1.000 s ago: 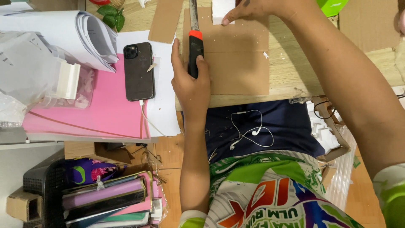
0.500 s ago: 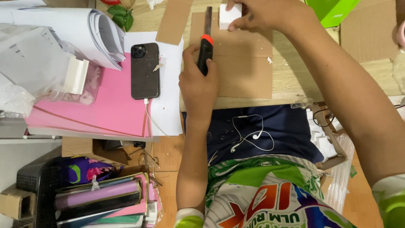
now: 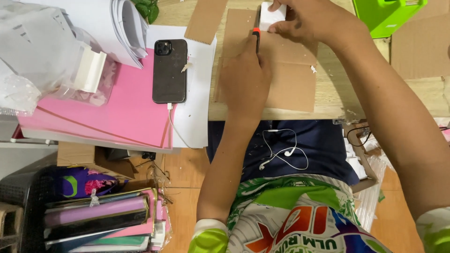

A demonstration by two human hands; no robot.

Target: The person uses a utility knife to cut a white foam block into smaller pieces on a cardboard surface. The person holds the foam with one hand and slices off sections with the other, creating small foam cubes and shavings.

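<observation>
My left hand [image 3: 246,77] grips an orange and black utility knife [image 3: 256,32], its blade pointing away from me over a brown cardboard sheet [image 3: 290,79] on the wooden table [image 3: 337,100]. My right hand [image 3: 311,21] presses down on a small white block [image 3: 271,15] at the far edge of the cardboard, just right of the knife. Small white scraps lie scattered on the cardboard.
A black phone [image 3: 169,70] with a white cable lies on white paper left of the cardboard, next to pink sheets [image 3: 117,112]. A cardboard strip [image 3: 205,19], rolled white paper [image 3: 117,23], a green box [image 3: 386,14] and white earphones [image 3: 283,150] on my lap are nearby.
My left hand has slid the knife away from me along the cardboard, toward the white block. My right hand has stayed on the block.
</observation>
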